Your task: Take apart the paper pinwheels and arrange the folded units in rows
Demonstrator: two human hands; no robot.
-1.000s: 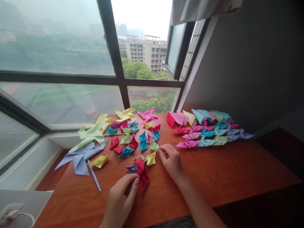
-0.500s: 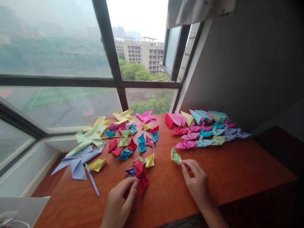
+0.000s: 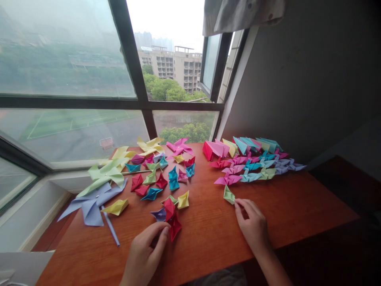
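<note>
Open tabletop [image 3: 205,232] separates the hands [image 3: 145,250] [image 3: 253,221], the right pinching a green boat [image 3: 229,196].

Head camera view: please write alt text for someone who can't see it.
A person's right hand pinches a pale green paper boat at a wooden table, the left hand at two red boats. Other paper boats and pinwheels lie on the left, rows of folded paper on the right, before a window.

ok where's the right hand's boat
In the head view, right of centre, the green boat is pinched by the right hand, below a pink bird.
</note>
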